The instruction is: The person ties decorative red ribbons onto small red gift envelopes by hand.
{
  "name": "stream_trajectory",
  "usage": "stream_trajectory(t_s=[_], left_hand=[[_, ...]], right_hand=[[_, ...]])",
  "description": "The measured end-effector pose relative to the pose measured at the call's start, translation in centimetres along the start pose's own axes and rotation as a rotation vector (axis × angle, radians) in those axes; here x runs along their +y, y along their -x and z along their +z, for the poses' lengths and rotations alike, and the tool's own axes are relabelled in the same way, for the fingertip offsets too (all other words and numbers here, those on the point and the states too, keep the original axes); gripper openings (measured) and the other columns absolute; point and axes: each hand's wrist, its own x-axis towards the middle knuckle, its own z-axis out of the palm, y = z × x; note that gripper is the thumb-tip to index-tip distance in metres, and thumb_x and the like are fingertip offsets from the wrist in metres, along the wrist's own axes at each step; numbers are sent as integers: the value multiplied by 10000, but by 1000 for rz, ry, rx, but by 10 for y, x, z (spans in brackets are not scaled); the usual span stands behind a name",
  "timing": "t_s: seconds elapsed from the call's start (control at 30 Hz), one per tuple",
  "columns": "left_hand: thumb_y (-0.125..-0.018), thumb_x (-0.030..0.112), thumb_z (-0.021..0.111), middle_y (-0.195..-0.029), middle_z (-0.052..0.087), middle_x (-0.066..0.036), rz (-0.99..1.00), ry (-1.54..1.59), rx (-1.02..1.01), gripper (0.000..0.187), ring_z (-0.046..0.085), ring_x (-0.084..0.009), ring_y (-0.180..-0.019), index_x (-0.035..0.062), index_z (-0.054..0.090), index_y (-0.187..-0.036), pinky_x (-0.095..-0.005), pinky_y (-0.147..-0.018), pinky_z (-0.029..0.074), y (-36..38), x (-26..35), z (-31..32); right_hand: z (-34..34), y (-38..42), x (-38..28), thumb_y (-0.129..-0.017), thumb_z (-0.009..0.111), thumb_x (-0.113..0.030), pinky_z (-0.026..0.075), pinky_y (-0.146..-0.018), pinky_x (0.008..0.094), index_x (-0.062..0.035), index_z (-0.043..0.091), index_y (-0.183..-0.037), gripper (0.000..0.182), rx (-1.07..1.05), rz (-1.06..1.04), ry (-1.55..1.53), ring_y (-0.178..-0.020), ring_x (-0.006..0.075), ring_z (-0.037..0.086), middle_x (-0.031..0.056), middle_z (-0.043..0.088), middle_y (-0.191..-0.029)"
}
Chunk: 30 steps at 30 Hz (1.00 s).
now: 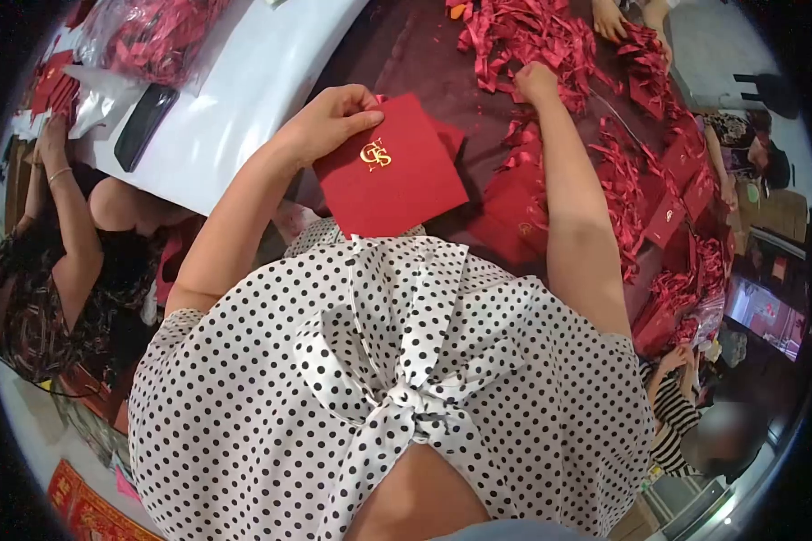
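Observation:
Pinched at its upper corner by my left hand is a flat square red paper piece with a gold monogram; it could be a folded bag or a card. Part of another red piece shows behind its right edge. My right arm is stretched forward, and the fingers of my right hand are curled closed at the edge of a heap of red ribbons. Between my arms, by the right forearm, lie more red pieces with gold print and loose ribbon.
A white surface at left bears a dark phone and a clear bag of red items. Other people's hands work at the far ribbons and at far left. Red pieces and ribbons spread along the right.

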Motion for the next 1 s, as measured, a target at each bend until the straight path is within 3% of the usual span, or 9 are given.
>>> stream_trajectory(t_s=[0.1,0.37,0.43,0.5,0.53,0.57,0.63,0.73,1.0], left_hand=[[-875,139,565,-799,593,1,48,-38,0,132,508,-48,-709,9,547,-870,-211,-643,425,-2,6,-7],[-857,40,549,-766,510,46,138,-52,-97,73,476,-37,-734,19,497,-811,-207,-661,402,2,17,-4],[-850,59,566,-747,507,46,127,-126,-85,104,463,-41,-704,18,490,-792,-206,-643,391,-2,8,-6],[-833,81,602,-739,515,39,59,-113,-57,119,460,-47,-707,29,507,-785,-205,-653,384,-10,-4,-10],[-830,90,615,-755,521,35,-12,-82,-63,115,464,-53,-730,35,518,-801,-202,-677,382,-14,-6,-12],[-827,87,621,-746,540,38,7,-14,-53,105,476,-50,-705,47,533,-784,-189,-664,382,-20,-19,-13],[-827,81,620,-750,545,39,-5,38,-78,96,483,-47,-714,49,539,-788,-186,-669,386,-27,-30,-14],[-834,65,607,-805,565,43,-27,192,-150,51,514,-35,-773,53,562,-856,-178,-734,409,-35,-44,-12],[-853,144,604,-852,590,48,-110,259,-336,90,539,-26,-783,69,577,-895,-174,-745,435,-44,-41,-8]], right_hand=[[8,4,11,-688,655,-342,481,-780,388,-55,649,-893,353,125,15,-126,-885,291,620,158,644,-905],[-21,22,-42,-726,522,-177,460,-852,426,23,634,-922,302,-147,32,130,-985,339,583,242,604,-995],[-12,0,-37,-721,527,-176,473,-805,440,-3,631,-893,265,26,-46,92,-946,340,597,222,621,-948],[-61,44,-62,-734,626,-201,488,-761,417,13,562,-925,293,223,-162,-230,-842,381,606,227,621,-895],[-71,56,-68,-738,651,-226,499,-722,372,-6,535,-941,321,228,-138,-375,-780,313,631,188,634,-831],[-77,69,-67,-774,653,-183,488,-612,296,-38,515,-948,265,37,-171,-883,-702,189,614,105,628,-760],[-108,121,-85,-823,632,-139,418,-520,222,-67,505,-939,187,-193,-66,-1273,-642,98,539,40,580,-734],[-100,172,-88,-870,577,-99,355,-497,202,-76,515,-935,93,-346,-74,-1775,-604,95,477,34,526,-780],[-71,231,-97,-893,537,-100,382,-577,207,-32,535,-1046,167,-444,-2,-2261,-681,112,471,57,535,-820]])
